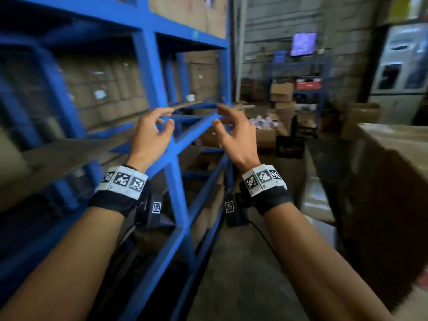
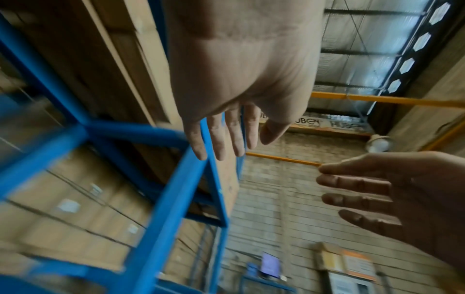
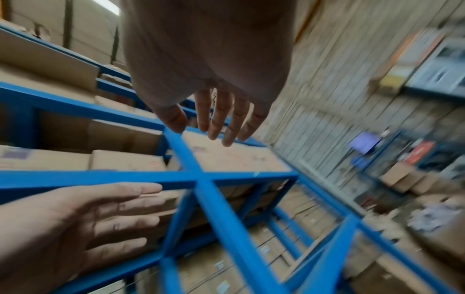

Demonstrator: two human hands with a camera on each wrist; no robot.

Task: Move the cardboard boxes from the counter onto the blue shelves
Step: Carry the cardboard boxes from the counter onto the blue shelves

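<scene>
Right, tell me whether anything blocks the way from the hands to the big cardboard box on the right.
Nothing visible does. The left hand and right hand are both empty, raised in front of the blue shelves. The big cardboard box sits off to the right, with only open aisle between it and the right hand.

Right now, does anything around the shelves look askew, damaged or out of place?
Nothing clearly does. Both hands, left hand and right hand, hang empty before the blue shelves; shelved boxes look evenly stacked, though motion blur hides detail.

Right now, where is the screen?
In the head view the screen is far back, upper right of centre, on the grey wall beyond the blue shelves, above stacked boxes.
</scene>
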